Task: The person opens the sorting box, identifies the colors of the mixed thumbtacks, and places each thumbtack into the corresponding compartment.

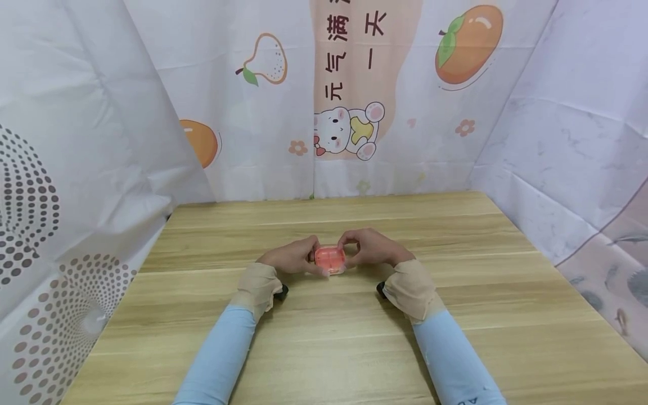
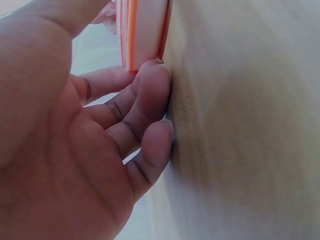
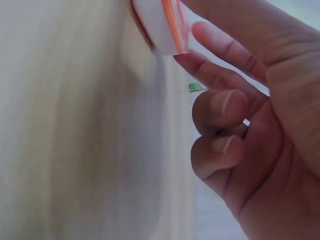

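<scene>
While printed cloth walls [image 1: 76,169] with dots and fruit stand close around, nothing blocks the way. On the smooth wooden table [image 1: 354,349], the left hand [image 1: 291,260] curls its fingers [image 2: 150,95] round one end of a small orange box [image 1: 330,259]. It sits in the middle, flat with round corners and see-through plastic. The right hand [image 1: 368,247] pinches its other end.

A makeshift recording booth, not a lived-in room: a wooden table [image 1: 354,337] fills the lower frame, closed in at left, back and right by hung plastic sheets [image 1: 91,140] printed with fruit, a cartoon bear [image 1: 346,132] and Chinese characters.
</scene>
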A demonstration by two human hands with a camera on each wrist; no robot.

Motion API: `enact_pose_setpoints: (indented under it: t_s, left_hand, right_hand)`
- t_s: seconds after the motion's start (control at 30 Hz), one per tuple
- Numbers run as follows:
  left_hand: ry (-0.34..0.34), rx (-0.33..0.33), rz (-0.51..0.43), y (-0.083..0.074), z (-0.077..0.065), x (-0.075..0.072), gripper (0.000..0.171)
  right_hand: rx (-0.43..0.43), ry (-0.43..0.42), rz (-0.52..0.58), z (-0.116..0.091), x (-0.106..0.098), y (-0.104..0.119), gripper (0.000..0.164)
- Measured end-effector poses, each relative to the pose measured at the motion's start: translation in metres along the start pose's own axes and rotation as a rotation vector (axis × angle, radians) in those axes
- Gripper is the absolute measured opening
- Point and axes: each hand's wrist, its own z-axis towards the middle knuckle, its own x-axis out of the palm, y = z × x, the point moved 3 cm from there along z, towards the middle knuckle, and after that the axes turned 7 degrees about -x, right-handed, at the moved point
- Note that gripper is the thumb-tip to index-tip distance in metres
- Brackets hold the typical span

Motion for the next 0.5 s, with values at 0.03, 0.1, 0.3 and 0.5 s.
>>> enact_pose_setpoints:
  t_s: [0.03, 0.1, 0.3, 0.5]
  left_hand:
    - [0.002, 0.004, 0.004, -0.001, 0.000, 0.000, 0.050]
    - [0.008, 0.004, 0.020, -0.002, 0.001, 0.001, 0.052]
    - [0.050, -0.010, 0.048, -0.006, 0.000, 0.005, 0.057]
    - [0.070, 0.006, 0.032, -0.011, -0.001, 0.007, 0.058]
  right_hand:
    - [0.008, 0.005, -0.019, -0.001, 0.000, 0.003, 0.039]
    - [0.012, 0.023, -0.046, -0.003, -0.001, 0.008, 0.039]
    - [0.044, 0.135, 0.022, -0.010, -0.006, 0.023, 0.032]
    - [0.101, 0.175, 0.117, -0.017, -0.009, 0.021, 0.032]
